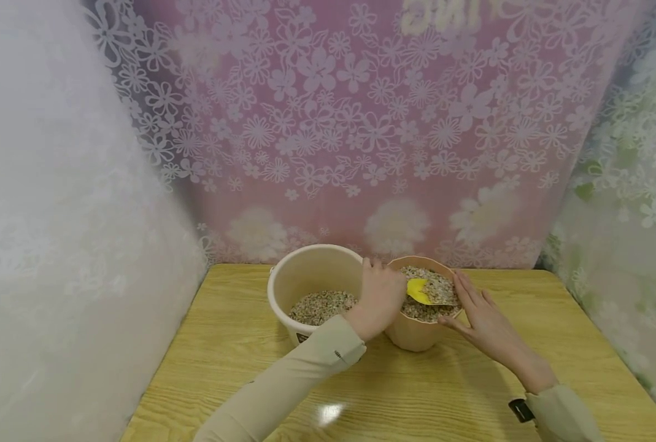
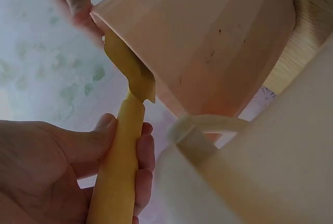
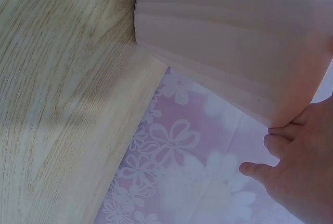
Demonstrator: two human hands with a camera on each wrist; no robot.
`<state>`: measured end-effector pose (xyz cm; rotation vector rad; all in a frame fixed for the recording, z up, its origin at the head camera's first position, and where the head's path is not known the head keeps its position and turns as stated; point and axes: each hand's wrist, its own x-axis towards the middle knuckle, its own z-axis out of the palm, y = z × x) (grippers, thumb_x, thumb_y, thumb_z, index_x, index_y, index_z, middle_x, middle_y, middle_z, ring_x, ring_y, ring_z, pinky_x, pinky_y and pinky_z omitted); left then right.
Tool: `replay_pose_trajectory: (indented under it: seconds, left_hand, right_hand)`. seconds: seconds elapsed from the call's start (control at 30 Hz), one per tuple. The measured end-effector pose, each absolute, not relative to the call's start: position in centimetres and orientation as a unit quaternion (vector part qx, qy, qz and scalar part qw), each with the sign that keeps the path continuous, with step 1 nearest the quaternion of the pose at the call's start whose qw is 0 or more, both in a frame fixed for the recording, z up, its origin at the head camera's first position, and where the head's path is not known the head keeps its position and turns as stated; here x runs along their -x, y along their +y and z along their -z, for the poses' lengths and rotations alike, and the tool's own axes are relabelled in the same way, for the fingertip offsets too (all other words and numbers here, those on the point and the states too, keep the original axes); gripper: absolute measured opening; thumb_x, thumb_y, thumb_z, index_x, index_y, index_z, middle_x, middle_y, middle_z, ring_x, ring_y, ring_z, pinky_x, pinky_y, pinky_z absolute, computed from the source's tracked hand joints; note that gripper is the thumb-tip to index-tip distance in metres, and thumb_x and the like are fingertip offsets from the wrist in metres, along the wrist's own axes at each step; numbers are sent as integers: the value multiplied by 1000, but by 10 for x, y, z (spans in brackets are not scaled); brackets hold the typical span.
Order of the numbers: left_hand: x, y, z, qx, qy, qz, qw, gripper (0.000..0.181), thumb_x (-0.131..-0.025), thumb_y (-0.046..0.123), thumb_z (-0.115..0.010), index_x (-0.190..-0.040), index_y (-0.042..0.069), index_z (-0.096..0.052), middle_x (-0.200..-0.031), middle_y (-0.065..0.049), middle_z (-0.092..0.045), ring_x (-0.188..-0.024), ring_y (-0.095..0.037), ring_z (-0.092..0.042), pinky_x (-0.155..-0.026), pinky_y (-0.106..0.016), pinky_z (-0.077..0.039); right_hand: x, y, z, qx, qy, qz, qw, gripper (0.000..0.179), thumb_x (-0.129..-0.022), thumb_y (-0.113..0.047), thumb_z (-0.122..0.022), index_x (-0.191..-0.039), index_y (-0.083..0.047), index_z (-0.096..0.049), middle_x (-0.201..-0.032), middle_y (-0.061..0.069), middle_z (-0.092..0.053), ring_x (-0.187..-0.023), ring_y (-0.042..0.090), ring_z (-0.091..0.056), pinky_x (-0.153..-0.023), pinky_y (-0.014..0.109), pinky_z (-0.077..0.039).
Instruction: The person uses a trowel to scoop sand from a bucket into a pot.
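My left hand (image 1: pixel 380 298) grips the yellow handle of a small trowel (image 2: pixel 117 166), fingers wrapped round it. The trowel's yellow blade (image 1: pixel 418 291) lies inside a peach faceted flowerpot (image 1: pixel 413 336), over the grainy, gravel-like mix (image 1: pixel 440 285) that fills it nearly to the rim. My right hand (image 1: pixel 488 322) rests against the pot's right rim, its fingers extended along the edge and the thumb at the near side. In the right wrist view, fingertips (image 3: pixel 281 130) touch the pot's wall. Left of the pot stands a cream bucket (image 1: pixel 275 294) with more of the mix at its bottom.
Pot and bucket stand side by side on a wood-grain table (image 1: pixel 416 399) near its back edge. A pink flowered curtain (image 1: pixel 328 153) hangs behind, with pale sheets at both sides. The bucket's rim and handle mount (image 2: pixel 195 135) are close to my left hand.
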<state>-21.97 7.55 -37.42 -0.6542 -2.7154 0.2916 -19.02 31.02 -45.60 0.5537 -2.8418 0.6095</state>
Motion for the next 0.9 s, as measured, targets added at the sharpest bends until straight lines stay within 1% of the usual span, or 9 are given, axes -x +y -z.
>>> replay_pose_trajectory:
  seconds: [0.07,0.13,0.23,0.3,0.37,0.5,0.63,0.8,0.9]
  left_hand:
    - [219,76,374,242,-945,-109,194,32,-98,22,-66,-66,27,-61,-62,10,-56,-68,-12,-44,-71,-32,-28]
    - [218,75,372,251,-937,-116,213,31,-95,20,-67,-65,27,-60,-60,10,-54,-67,-12,-45,-71,-32,-29]
    - [218,72,370,264,-927,-128,233,36,-93,17,-66,-61,27,-56,-57,11,-50,-66,-11,-46,-70,-31,-30]
    - [218,70,368,272,-925,-135,231,35,-93,18,-67,-61,27,-55,-57,11,-50,-65,-12,-46,-71,-30,-31]
    - [218,67,365,279,-923,-140,223,36,-94,19,-67,-60,27,-56,-56,11,-50,-64,-12,-44,-71,-30,-30]
    - [217,61,357,288,-921,-157,213,35,-95,22,-68,-61,27,-58,-57,11,-50,-63,-11,-41,-68,-31,-26]
    - [218,55,349,293,-918,-175,204,39,-98,20,-65,-61,26,-55,-59,11,-48,-63,-12,-36,-68,-31,-21]
    - [219,48,343,299,-911,-183,219,44,-100,15,-61,-58,26,-52,-57,9,-45,-63,-13,-34,-69,-32,-21]
    - [221,44,340,297,-904,-201,232,46,-102,16,-59,-58,26,-52,-57,8,-43,-64,-14,-32,-70,-32,-20]
  right_hand:
    - [190,310,456,-187,-956,-206,93,100,-96,-46,-67,-162,-2,-6,-168,22,-8,-152,43,-14,-115,67,-13]
    - [190,310,456,-189,-955,-209,93,100,-96,-46,-67,-162,-2,-6,-168,21,-8,-153,43,-14,-115,67,-13]
    - [190,310,456,-191,-953,-212,98,99,-96,-45,-67,-162,-2,-6,-168,21,-8,-152,43,-14,-115,68,-13]
    - [190,310,456,-192,-953,-213,100,99,-96,-45,-67,-162,-2,-6,-168,20,-7,-152,43,-15,-115,68,-13]
    - [191,310,456,-191,-953,-211,103,99,-96,-45,-68,-162,-2,-7,-168,21,-9,-152,43,-16,-114,68,-14]
    - [191,310,457,-187,-956,-203,101,100,-95,-47,-67,-162,-2,-7,-167,24,-11,-151,45,-17,-114,68,-15]
    - [191,310,457,-183,-958,-203,92,101,-95,-48,-67,-162,-3,-6,-167,25,-11,-151,46,-17,-115,68,-14]
    - [190,311,456,-182,-957,-205,94,101,-95,-47,-67,-162,-2,-6,-167,24,-9,-151,46,-17,-114,68,-14]
    - [190,311,456,-184,-957,-203,99,100,-95,-47,-67,-162,-1,-7,-167,25,-10,-150,46,-18,-115,68,-15]
